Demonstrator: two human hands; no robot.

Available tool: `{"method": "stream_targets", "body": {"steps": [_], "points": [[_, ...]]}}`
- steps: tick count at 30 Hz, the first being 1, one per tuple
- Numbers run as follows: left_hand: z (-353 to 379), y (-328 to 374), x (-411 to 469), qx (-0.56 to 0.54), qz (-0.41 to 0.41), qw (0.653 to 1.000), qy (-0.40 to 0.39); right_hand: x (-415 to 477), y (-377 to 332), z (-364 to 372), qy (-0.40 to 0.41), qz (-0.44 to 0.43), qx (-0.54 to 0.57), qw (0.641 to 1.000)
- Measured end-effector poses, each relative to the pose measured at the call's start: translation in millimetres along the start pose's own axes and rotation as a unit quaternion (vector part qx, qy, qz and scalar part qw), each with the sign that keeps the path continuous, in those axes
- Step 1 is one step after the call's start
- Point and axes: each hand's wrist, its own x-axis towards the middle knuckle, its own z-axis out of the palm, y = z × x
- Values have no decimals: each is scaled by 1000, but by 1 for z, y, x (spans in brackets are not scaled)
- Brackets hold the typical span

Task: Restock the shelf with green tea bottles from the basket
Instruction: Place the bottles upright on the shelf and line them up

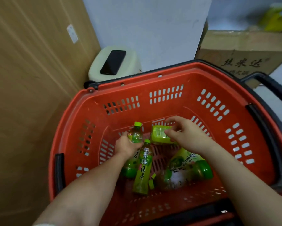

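A: Both arms are reaching down into the red shopping basket [169, 75]. The left hand [125, 144] is wrapping its fingers round a green tea bottle [135, 135] near the middle of the basket floor, and the bottle's green cap is pointing away from the person.

B: The right hand [184, 132] is hovering just beside it, fingers curling over a crinkled green bottle [159, 136] that is lying on its side. The thumb is sitting right at that bottle's edge, but one cannot tell whether the hand is actually gripping it.

A: Things are crowding in on the near side. A tall labelled bottle [142, 168] is lying lengthwise with its cap right against the left hand, and another bottle [128, 168] is lying half hidden under the left wrist.

B: Under the right forearm, a heap of larger green bottles [190, 168] is leaning together.

A: The far part of the floor is showing bare red plastic, so that is where the open room is lying. Slotted walls are rising all round, and a black handle [270, 88] is curving past the right rim.

B: Outside, a brown cardboard sheet [31, 79] is standing close along the left side. A cream plastic stool [130, 62] carrying a black phone [113, 62] is sitting behind the far rim, and a printed cardboard box [242, 57] is sitting off the far right corner.
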Motion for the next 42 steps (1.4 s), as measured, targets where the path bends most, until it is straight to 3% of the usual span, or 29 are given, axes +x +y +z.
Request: {"method": "stream_targets", "body": {"steps": [3,6,8,10,12,14,16,21,27,31,34,38,42], "points": [[-19,41,-21,-128,87,988,-21,-3,-2,2,-28,17,-3,999],[-35,80,-53,-280,159,936,-140,-9,-8,1,-59,-2,71,996],[-43,93,-71,-383,154,877,-247,-12,-12,-2,-59,-23,186,981],[-40,89,-70,-421,115,859,-269,-12,-12,-6,-3,-30,233,972],[-22,73,-52,-317,105,921,-202,-10,-8,-8,56,-43,168,983],[8,44,-31,-71,110,980,-150,-9,-4,-10,85,-38,109,990],[40,14,-13,65,66,983,-157,-7,-1,-10,93,-39,112,989],[75,-10,-3,178,17,969,-172,-4,1,-10,98,-55,88,990],[62,-12,-7,127,26,985,-116,-4,4,-10,97,-50,30,994],[0,28,-40,112,91,988,-53,-10,-4,-12,105,-52,56,992],[-53,52,-74,34,153,988,11,-22,-21,-10,127,-67,114,983],[-129,69,-141,-105,231,959,124,-48,-49,1,153,-93,155,971],[-200,64,-222,-191,286,911,229,-91,-110,5,152,-179,176,956]]}}
